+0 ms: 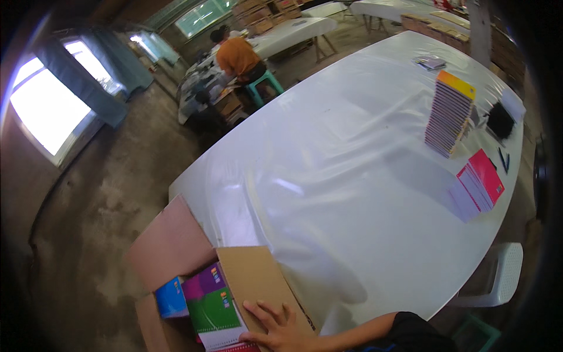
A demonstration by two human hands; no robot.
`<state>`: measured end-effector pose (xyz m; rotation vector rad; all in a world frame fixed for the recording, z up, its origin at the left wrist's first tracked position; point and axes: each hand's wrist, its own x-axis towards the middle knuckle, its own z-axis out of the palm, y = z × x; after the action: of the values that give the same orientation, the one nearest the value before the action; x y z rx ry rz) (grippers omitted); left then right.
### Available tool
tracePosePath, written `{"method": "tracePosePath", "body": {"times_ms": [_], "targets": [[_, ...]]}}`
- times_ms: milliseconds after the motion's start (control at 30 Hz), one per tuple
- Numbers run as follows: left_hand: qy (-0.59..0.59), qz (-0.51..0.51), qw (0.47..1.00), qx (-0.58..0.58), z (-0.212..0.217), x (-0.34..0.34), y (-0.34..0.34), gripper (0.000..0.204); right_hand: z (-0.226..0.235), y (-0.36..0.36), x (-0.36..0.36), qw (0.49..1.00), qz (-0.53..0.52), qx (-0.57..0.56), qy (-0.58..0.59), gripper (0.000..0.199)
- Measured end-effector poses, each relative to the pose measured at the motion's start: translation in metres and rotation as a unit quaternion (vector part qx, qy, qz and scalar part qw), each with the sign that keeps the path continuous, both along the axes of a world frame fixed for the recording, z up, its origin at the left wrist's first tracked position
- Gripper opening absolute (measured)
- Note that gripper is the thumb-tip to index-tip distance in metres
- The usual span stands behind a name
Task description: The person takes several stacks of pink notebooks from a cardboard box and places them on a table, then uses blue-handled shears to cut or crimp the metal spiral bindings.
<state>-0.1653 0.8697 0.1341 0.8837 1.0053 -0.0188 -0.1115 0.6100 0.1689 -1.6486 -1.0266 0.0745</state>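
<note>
My right hand [280,330] reaches in from the lower right. Its fingers lie spread over the inner face of a cardboard flap [253,271], and the thumb rests beside the notebooks. The flap belongs to an open cardboard box [153,321] at the lower left. Inside the box are spiral notebooks: a green notebook [212,312], a purple notebook [201,284] and a blue notebook [171,298]. A red edge shows near the bottom, partly hidden. Another flap [173,243] stands folded outward at the far side. My left hand is out of the picture.
A white-covered table [328,193] carries a tall stack of yellow-topped notebooks [450,114], a pink notebook pile [482,180], a black object [500,121] and dark pens [504,160]. A white stool [503,276] stands at right. A person in orange [237,57] sits farther off.
</note>
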Motion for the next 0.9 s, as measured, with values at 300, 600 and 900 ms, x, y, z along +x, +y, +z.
{"method": "tracePosePath", "body": {"times_ms": [300,600,900], "targets": [[-0.099,0.223,0.954,0.174,0.098,-0.088,-0.017,0.041,0.013,-0.001,0.007,0.998,-0.035,-0.027,-0.035,0.030],[-0.284,0.294,0.856,0.317,0.179,-0.141,-0.058,0.047,0.011,-0.003,0.007,0.999,-0.017,-0.030,-0.029,0.031],[-0.542,0.235,0.798,0.120,0.182,-0.165,-0.073,0.054,0.027,-0.018,0.009,0.997,-0.027,-0.017,-0.074,0.042]]}}
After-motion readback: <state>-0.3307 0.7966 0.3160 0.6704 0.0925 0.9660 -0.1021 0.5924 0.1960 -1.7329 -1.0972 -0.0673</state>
